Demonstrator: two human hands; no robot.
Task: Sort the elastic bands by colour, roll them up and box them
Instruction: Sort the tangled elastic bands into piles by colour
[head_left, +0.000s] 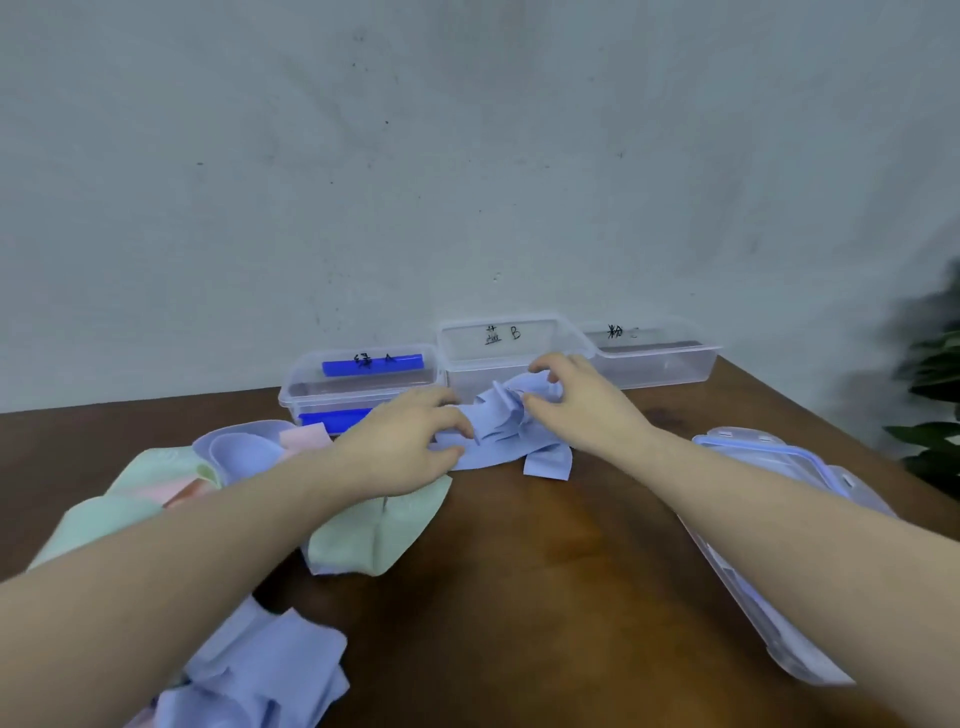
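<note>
Both forearms stretched far across the brown table (519, 571), left hand (400, 447) palm down, fingers curled onto the blue band (498, 431), right hand (576, 400) clawed, fingertips pinching its bunched far end, just near of the middle clear box (509, 343)

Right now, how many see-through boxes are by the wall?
3: the left box with blue clips, the middle box behind the hands, the right box beside it.
</note>
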